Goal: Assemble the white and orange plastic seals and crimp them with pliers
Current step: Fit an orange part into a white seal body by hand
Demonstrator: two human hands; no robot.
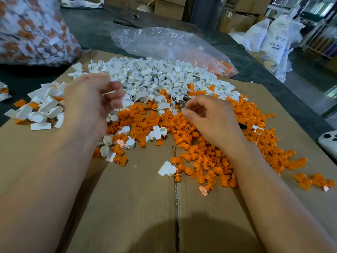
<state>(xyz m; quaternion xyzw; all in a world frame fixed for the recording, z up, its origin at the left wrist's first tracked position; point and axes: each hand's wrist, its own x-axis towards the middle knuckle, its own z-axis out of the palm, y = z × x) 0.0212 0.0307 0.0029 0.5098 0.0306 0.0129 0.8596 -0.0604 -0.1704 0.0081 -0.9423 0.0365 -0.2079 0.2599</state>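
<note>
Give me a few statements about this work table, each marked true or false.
1. The white parts lie farther from the person than most orange parts. True.
2. The parts lie on a metal tray. False: on cardboard.
3. A clear bag lies behind the white parts. True.
4. The right hand lies flat. False: its curled fingers pinch a small piece.
5. The left hand is empty. False: it holds a thin white strip.

White seal parts [160, 77] are heaped beside bright orange seal parts [209, 143] on plain brown cardboard [138, 207]. A black handle is seen on the pliers [243, 126]. A clear plastic bag [164, 42] is tinted orange at one end. The table [94, 30] is dark grey.
</note>
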